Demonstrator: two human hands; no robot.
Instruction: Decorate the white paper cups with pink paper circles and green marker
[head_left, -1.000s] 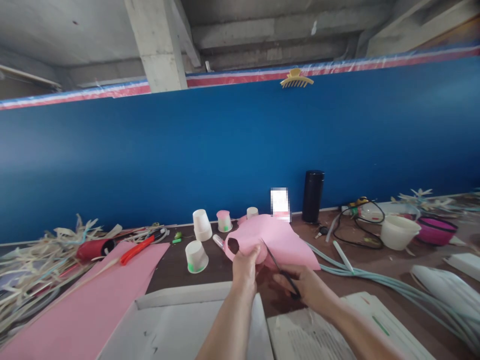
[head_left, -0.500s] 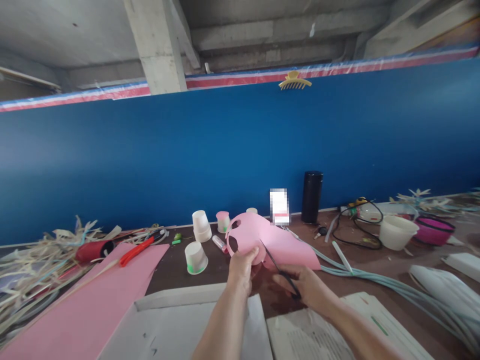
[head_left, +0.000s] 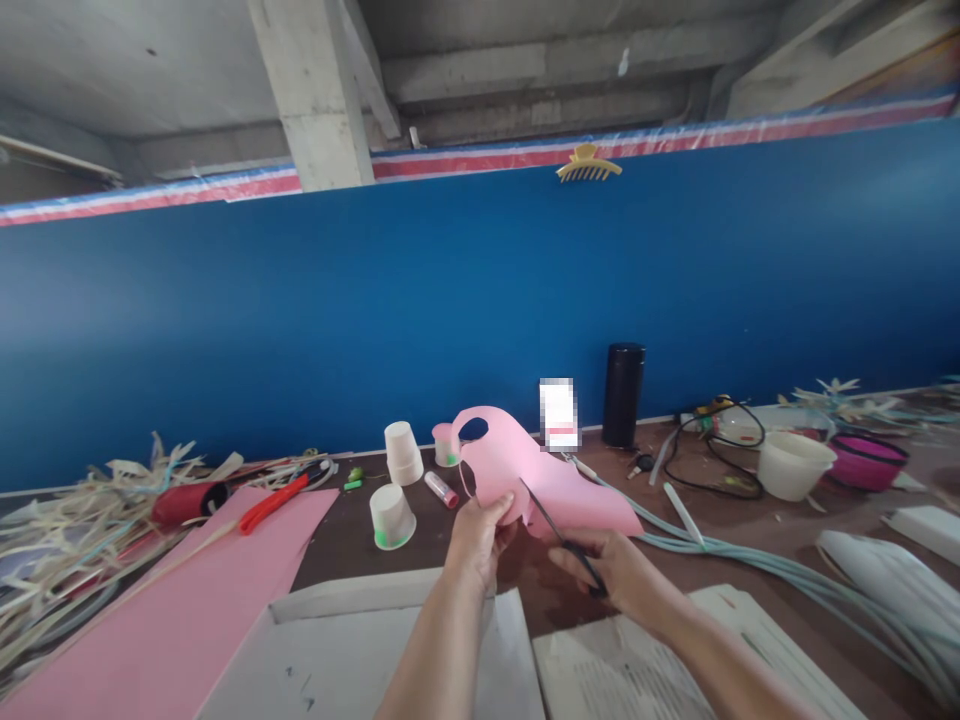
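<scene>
My left hand pinches a curled sheet of pink paper by its near edge, thumb on top. Two round holes are cut through the sheet's left part. My right hand is closed around the handles of black scissors. Their blades lie at the sheet, just right of my left thumb, where a cut edge shows. Part of the handles is hidden by my fingers. Left of the sheet, a clear tube with a pink end lies near two upturned white cups.
A white box lid and printed papers lie in front. On the left are a flat pink sheet, a red-handled tool and tangled strips. A black flask, bluish cables and a white tub stand or lie rightward.
The left part of the pink paper has tilted upward, and its holes show at a different angle. My left hand has shifted slightly left; the scissors stay at nearly the same spot.
</scene>
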